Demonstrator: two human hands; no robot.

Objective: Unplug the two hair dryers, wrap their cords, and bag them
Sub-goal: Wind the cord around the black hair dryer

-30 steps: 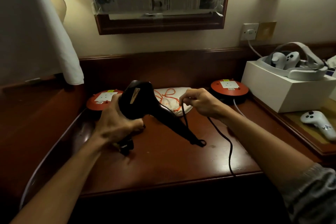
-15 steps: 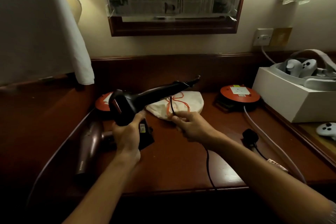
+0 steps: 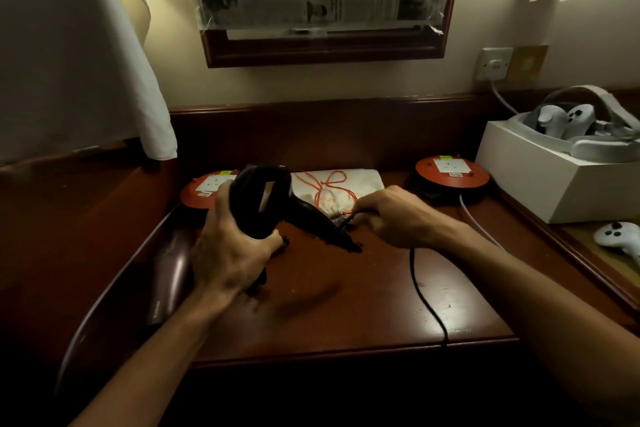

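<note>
Head view. A dark wooden desk [image 3: 346,315] sits in a wall recess, with a raised back panel behind, a wooden side rising on the left and a stepped ledge on the right. Its front edge runs across just below my forearms. The middle of the top, between my hands and that edge, is bare wood. At the back lie two red round socket units, the left one [image 3: 204,189] partly behind my hand and the right one [image 3: 452,172] beside a white box [image 3: 540,184] holding a headset. A white controller [image 3: 618,239] lies on the ledge.

My left hand [image 3: 232,250] grips the black hair dryer [image 3: 265,201] round its body, fingers curled tight on it, held just above the desk at centre left. The dryer is glossy black with a pale rectangular label on the side. Its long axis runs from the bulky body at upper left down through the slim handle to lower right, the handle end pointing toward my right hand.

My right hand [image 3: 398,218] pinches the black cord [image 3: 420,291] near the handle end, fingers closed on it. The cord drops from that hand across the desk and over the front edge.

A white drawstring bag [image 3: 349,184] with orange cord lies flat behind the dryer. A second, darker hair dryer [image 3: 169,284] lies along the left edge.
</note>
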